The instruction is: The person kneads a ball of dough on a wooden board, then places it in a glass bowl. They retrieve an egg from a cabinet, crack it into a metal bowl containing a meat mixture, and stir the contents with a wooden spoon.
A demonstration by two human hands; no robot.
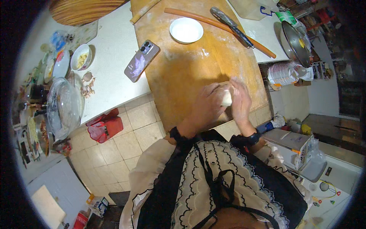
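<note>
A pale lump of dough (226,98) lies between my two hands, above the near part of a floured wooden board (183,71). My left hand (207,104) cups it from the left, its fingers slightly blurred. From the right, my right hand (240,98) closes around the same lump. Both hands hide much of it. Beyond them on the board stands a white bowl (186,30), whose contents I cannot make out. A long brown rolling pin (220,25) crosses the board's far right part, with a dark-handled tool (231,27) lying across it.
A phone (141,61) rests over the board's left edge. On the white table (114,57) are a bowl of peeled garlic (81,58), garlic skins (88,88) and a large clear bowl (63,107). Another rolling pin (144,11) lies at the far left; a metal pan (296,44) stands right.
</note>
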